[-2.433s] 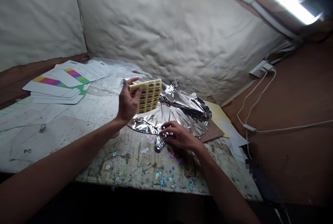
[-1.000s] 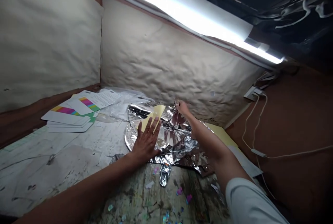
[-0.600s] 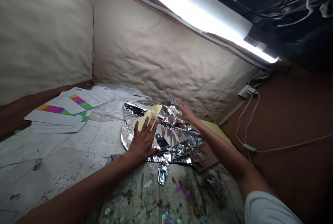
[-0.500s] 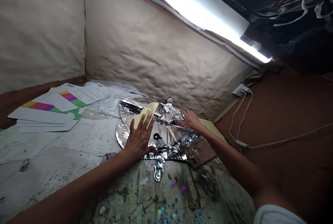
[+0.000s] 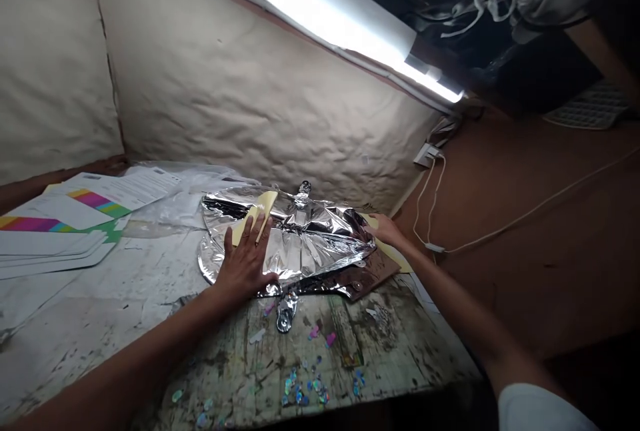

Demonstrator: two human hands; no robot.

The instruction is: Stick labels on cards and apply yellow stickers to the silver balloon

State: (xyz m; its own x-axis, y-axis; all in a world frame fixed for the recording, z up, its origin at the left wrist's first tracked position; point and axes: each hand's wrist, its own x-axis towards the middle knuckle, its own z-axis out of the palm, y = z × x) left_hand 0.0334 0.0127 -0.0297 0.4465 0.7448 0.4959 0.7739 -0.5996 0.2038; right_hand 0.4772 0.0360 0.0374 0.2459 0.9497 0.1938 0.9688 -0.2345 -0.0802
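A silver foil balloon [image 5: 305, 257], flattened and creased, lies on the worktable. Small foil tabs stick out at its far and near edges. My left hand [image 5: 245, 261] rests on its left part with fingers spread. Under those fingers is a piece of folded yellow paper [image 5: 267, 203], partly hidden and tilted up at its far end. At the balloon's right edge, my right hand [image 5: 384, 229] has its fingers closed on the foil. Beneath the foil on the right shows a brown, shiny flat sheet [image 5: 377, 277]. More yellow paper [image 5: 400, 259] lies beyond it, under my right wrist.
White printed cards [image 5: 95, 207] with coloured stripes lie at the left, beside clear plastic film [image 5: 193, 184]. Shiny confetti bits [image 5: 305, 387] are scattered near the table's front edge. A covered wall [image 5: 240, 104] stands close behind. White cables [image 5: 425, 204] hang at the right.
My view has turned right. My right hand has moved right with the foil edge, and the balloon's right part lies more spread. A dark tab on its middle no longer shows. My left hand stays put.
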